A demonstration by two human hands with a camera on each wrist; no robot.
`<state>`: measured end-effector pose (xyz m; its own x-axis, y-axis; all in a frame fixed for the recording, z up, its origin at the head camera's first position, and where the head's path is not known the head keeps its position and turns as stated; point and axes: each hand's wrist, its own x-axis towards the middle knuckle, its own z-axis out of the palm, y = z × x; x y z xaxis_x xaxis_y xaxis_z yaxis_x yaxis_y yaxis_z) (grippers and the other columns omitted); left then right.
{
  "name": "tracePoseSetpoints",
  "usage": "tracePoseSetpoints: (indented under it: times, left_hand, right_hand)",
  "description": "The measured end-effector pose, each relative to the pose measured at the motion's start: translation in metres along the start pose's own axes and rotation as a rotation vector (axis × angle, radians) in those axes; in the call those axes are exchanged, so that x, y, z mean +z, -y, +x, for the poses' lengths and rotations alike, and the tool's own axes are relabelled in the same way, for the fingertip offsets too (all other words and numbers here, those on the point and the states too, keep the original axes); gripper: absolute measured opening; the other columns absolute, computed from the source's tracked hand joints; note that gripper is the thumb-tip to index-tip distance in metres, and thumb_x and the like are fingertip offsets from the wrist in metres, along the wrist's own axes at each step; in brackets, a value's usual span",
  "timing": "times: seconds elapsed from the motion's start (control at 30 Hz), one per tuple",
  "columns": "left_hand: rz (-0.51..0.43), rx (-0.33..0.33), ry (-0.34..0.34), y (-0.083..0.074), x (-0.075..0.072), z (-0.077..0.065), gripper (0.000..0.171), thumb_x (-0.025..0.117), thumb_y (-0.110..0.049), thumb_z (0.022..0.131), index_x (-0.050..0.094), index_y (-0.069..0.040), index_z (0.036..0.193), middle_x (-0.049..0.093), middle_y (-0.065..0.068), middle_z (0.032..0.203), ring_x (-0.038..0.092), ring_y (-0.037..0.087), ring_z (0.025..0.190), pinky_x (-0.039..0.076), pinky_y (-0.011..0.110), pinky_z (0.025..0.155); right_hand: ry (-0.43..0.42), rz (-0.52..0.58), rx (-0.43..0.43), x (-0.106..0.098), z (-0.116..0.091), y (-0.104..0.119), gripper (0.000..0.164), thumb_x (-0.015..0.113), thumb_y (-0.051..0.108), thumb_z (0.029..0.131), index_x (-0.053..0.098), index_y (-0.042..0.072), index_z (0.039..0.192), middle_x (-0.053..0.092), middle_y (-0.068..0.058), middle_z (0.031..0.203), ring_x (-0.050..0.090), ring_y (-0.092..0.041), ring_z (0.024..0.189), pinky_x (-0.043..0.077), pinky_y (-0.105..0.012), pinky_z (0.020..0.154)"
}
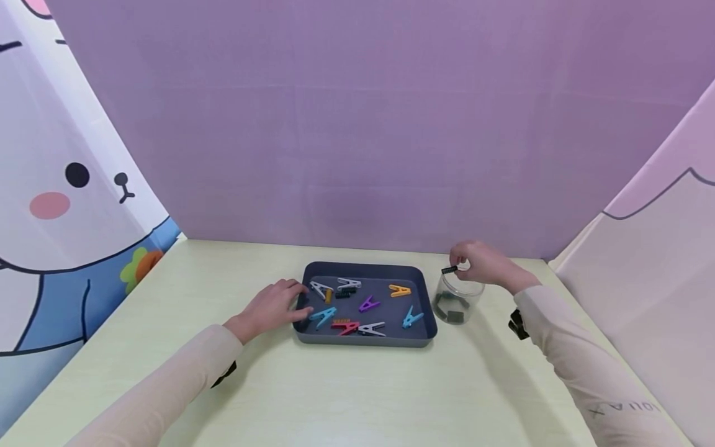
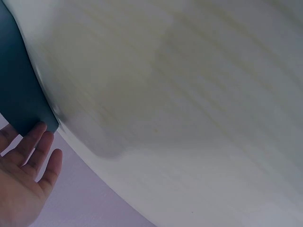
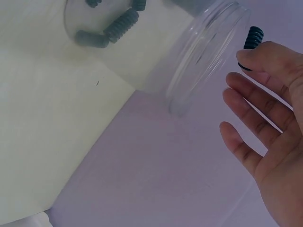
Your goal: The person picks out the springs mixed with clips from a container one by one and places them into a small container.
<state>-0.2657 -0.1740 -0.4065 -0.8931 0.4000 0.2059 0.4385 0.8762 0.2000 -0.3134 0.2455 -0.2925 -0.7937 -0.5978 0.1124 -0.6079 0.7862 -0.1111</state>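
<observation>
My right hand [image 1: 485, 264] pinches a dark coil spring [image 3: 254, 38] between thumb and forefinger, just above the mouth of a clear jar [image 1: 472, 292]. Its other fingers are spread apart. Several dark springs [image 3: 124, 23] lie at the bottom of the jar. At the left end of a dark grey tray [image 1: 363, 340], my left hand [image 1: 272, 308] touches the rim with extended fingers. Inside the tray lie plastic clips: blue [image 1: 412, 317], purple [image 1: 368, 303], yellow [image 1: 399, 290], red [image 1: 347, 328] and grey [image 1: 349, 284]. Black springs [image 1: 343, 294] and a yellow spring [image 1: 328, 296] lie among them.
The jar stands close to the tray's right side on a pale wooden table [image 1: 380, 397]. A purple cloth [image 1: 357, 124] hangs behind the table. Printed cloths border it on the left [image 1: 50, 248] and right [image 1: 659, 279].
</observation>
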Motion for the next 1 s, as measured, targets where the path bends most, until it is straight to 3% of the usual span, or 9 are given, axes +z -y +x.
tracePoseSetpoints:
  times: [0.47, 1.0]
  left_hand:
    - [0.006, -0.004, 0.003, 0.002, 0.002, 0.000, 0.047, 0.062, -0.049, 0.080, 0.062, -0.011, 0.108, 0.061, 0.010, 0.109, 0.058, 0.024, 0.093, 0.049, 0.042, 0.082]
    - [0.001, -0.014, 0.012, 0.001, 0.002, 0.000, 0.047, 0.062, -0.049, 0.080, 0.062, -0.011, 0.108, 0.061, 0.010, 0.110, 0.058, 0.025, 0.095, 0.048, 0.042, 0.084]
  right_hand:
    - [-0.011, 0.020, 0.016, 0.008, -0.009, -0.013, 0.012, 0.068, 0.004, 0.071, 0.063, 0.009, 0.081, 0.063, -0.004, 0.082, 0.057, -0.021, 0.079, 0.046, -0.035, 0.069]
    - [0.007, 0.006, 0.004, 0.023, -0.014, -0.014, 0.013, 0.068, 0.003, 0.069, 0.064, 0.009, 0.080, 0.063, -0.005, 0.082, 0.059, -0.023, 0.080, 0.048, -0.036, 0.069]
